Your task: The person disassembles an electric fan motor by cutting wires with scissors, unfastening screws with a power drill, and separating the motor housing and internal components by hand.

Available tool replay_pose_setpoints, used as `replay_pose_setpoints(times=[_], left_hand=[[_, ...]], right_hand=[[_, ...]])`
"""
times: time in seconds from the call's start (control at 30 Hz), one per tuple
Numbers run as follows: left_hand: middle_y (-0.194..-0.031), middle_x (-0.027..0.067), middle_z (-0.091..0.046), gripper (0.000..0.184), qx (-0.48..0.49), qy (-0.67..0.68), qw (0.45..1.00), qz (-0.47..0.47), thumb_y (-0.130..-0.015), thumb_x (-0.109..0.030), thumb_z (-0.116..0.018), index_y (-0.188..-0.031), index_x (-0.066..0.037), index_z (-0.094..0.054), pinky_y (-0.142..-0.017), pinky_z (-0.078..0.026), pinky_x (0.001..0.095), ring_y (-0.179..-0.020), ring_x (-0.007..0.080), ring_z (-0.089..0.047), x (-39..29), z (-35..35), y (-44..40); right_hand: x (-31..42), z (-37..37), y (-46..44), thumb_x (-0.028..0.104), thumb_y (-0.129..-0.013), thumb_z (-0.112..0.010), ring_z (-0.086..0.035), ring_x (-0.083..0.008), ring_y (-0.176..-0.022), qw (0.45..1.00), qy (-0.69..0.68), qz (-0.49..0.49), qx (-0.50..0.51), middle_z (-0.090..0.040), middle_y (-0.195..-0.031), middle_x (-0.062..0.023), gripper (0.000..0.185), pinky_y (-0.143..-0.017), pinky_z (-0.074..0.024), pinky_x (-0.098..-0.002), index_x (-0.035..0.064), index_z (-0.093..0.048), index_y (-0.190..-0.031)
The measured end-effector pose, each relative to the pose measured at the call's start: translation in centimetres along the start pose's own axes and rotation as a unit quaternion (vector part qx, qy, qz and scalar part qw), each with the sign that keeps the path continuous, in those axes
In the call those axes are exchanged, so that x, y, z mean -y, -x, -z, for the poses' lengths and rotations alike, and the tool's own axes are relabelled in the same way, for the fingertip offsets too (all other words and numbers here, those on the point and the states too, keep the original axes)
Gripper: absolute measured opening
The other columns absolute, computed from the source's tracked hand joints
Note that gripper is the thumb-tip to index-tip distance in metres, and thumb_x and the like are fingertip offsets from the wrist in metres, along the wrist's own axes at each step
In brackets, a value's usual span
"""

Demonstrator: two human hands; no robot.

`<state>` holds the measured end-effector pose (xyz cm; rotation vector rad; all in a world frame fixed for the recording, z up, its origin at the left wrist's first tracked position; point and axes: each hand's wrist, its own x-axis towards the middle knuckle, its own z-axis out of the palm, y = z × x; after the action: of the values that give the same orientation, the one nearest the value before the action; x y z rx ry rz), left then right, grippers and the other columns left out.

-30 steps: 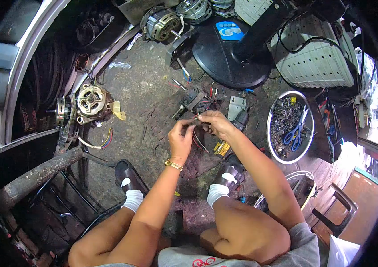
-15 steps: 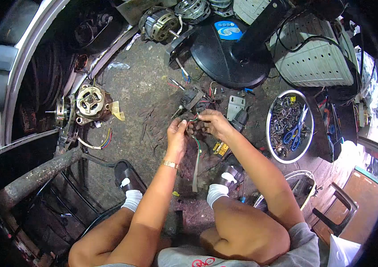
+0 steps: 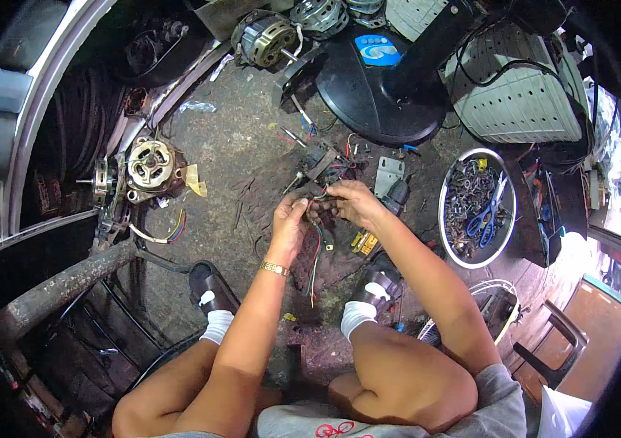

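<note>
My left hand is closed in a pinch on thin electrical wires low over the floor. Close beside it, my right hand pinches the same wires between thumb and fingers. Loose wire ends, green, white and red among them, dangle below my hands. Just beyond my fingertips sits a dark motor part with a shaft and coloured leads. To its right are a metal bracket plate and a dark part. A yellow piece lies below my right hand.
A white-rimmed basin of small hardware, with blue-handled scissors on top, stands at right. A black fan base is ahead. Motors sit at left and another motor at the back. My sandalled feet flank the work.
A pale strip hanging beneath my hands now shows as separate thin wires. Both hands keep their pinch in nearly the same place; the view has shifted slightly.
</note>
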<state>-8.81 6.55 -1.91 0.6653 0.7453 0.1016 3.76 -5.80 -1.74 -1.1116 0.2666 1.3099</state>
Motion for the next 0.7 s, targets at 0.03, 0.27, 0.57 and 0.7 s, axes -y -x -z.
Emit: replay_pose_setpoints(times=[0.03, 0.27, 0.57, 0.7], left_hand=[[-0.085, 0.0033, -0.062, 0.010, 0.000, 0.000, 1.000, 0.000, -0.089, -0.014, -0.059, -0.096, -0.007, -0.055, -0.068, -0.048, 0.0297, -0.074, 0.0118, -0.056, 0.1, 0.1, -0.1], [-0.086, 0.0024, -0.064, 0.014, 0.011, -0.073, 0.997, -0.005, -0.086, -0.010, -0.062, -0.098, -0.004, -0.059, -0.065, -0.048, 0.0235, -0.073, 0.0100, -0.058, -0.1, -0.1, -0.1], [-0.090, 0.0019, -0.064, 0.015, 0.023, -0.203, 0.977, -0.064, -0.086, -0.009, -0.061, -0.101, -0.005, -0.059, -0.072, -0.049, 0.0247, -0.081, 0.0092, -0.059, -0.2, -1.4, 0.0], [-0.095, 0.0044, -0.064, 0.012, 0.020, -0.031, 0.999, -0.019, -0.089, -0.005, -0.057, -0.100, -0.003, -0.059, -0.076, -0.050, 0.0265, -0.086, 0.0123, -0.061, -0.1, -1.5, 0.1]], right_hand=[[0.0, 0.0, 0.0, 0.016, -0.086, -0.060, -0.061, -0.0142, -0.071, 1.000, 0.000, 0.000, 0.001, -0.062, -0.080, -0.0036, 0.011, -0.062, -0.0458, -0.0262, 0.0063, -0.059, -0.088], [-1.0, -1.0, 1.4, 0.013, -0.084, -0.063, -0.059, -0.0117, -0.070, 0.993, 0.065, 0.091, -0.039, -0.061, -0.082, -0.0047, 0.017, -0.059, -0.0451, -0.0234, 0.0023, -0.058, -0.095], [-1.8, -2.3, 2.8, 0.008, -0.088, -0.059, -0.060, -0.0131, -0.061, 0.970, 0.097, 0.191, -0.112, -0.063, -0.079, -0.0069, 0.012, -0.054, -0.0489, -0.0252, -0.0018, -0.057, -0.096], [-2.6, -1.5, 2.5, 0.010, -0.089, -0.059, -0.063, -0.0169, -0.066, 0.987, -0.024, 0.133, -0.091, -0.064, -0.083, -0.0086, 0.013, -0.059, -0.0514, -0.0282, -0.0003, -0.057, -0.096]])
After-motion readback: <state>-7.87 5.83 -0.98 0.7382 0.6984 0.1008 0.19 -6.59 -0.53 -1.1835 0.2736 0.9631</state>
